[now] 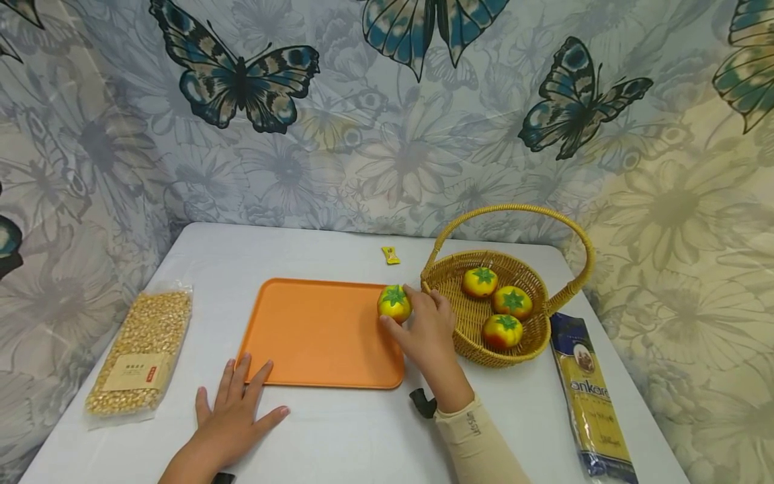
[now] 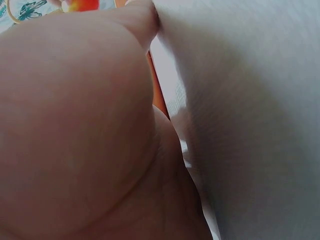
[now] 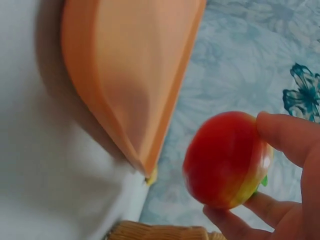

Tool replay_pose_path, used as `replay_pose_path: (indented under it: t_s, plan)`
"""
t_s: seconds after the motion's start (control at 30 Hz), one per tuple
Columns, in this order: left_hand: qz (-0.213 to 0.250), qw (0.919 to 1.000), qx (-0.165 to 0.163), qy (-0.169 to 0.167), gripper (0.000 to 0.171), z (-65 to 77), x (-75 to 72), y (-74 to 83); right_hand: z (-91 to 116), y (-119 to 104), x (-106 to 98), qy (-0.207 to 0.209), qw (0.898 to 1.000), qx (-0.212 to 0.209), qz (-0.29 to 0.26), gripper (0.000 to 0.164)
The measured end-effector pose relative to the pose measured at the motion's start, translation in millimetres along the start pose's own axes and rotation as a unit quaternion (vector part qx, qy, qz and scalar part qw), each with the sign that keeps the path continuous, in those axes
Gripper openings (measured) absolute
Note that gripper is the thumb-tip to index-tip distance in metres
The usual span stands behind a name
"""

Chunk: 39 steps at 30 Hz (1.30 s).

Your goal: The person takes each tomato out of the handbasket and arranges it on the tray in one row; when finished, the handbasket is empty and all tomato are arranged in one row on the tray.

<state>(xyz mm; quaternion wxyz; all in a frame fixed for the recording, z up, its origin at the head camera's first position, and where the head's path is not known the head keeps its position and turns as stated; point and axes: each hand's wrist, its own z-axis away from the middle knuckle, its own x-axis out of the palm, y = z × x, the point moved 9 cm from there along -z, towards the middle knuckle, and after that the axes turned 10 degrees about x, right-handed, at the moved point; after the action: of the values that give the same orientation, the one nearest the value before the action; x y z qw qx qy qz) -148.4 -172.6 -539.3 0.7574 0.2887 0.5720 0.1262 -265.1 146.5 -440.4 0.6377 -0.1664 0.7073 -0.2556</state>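
My right hand [image 1: 428, 329] pinches a yellow-and-red tomato [image 1: 394, 304] with a green star-shaped top between thumb and fingers. In the right wrist view the tomato [image 3: 222, 160] shows its red underside, raised above the table. It is over the right end of an orange tray [image 1: 320, 336]. My left hand [image 1: 232, 413] lies palm down with fingers spread, its fingertips at the tray's front left corner. To the right of my right hand, a wicker basket [image 1: 468, 339] with a tall handle contains three similar tomatoes [image 1: 512, 302].
A clear bag of corn kernels [image 1: 139, 356] lies at the left. A yellow-and-blue packet [image 1: 592, 403] lies along the right edge, near the basket. Behind the tray is a small yellow wrapped candy [image 1: 390, 255]. Patterned cloth [image 1: 411, 161] hangs behind the white table [image 1: 338, 430].
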Motion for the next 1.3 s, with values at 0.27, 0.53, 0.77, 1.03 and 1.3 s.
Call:
replay_pose_path:
  t_s: [0.27,0.53,0.77,1.03,1.3]
  plan:
    - [-0.001,1.0,0.0,0.0,0.1,0.0,-0.7,0.9,0.3,1.7,8.8,0.017,0.999,-0.012,0.03,0.076]
    - [0.003,1.0,0.004,0.002,0.099,1.0,-2.0,3.1,0.6,4.9,16.2,0.027,0.998,-0.018,0.055,0.074]
    - [0.005,1.0,0.004,0.002,0.098,1.5,-2.7,3.9,1.8,6.8,23.5,0.019,0.995,-0.025,0.092,0.073]
    - [0.006,1.0,0.003,-0.001,0.099,1.0,-1.3,2.1,1.3,4.8,26.8,0.006,0.993,-0.018,0.115,0.073]
    - [0.003,1.0,0.008,0.004,0.099,2.0,-1.5,2.8,0.9,6.1,28.7,-0.002,0.992,-0.012,0.123,0.073]
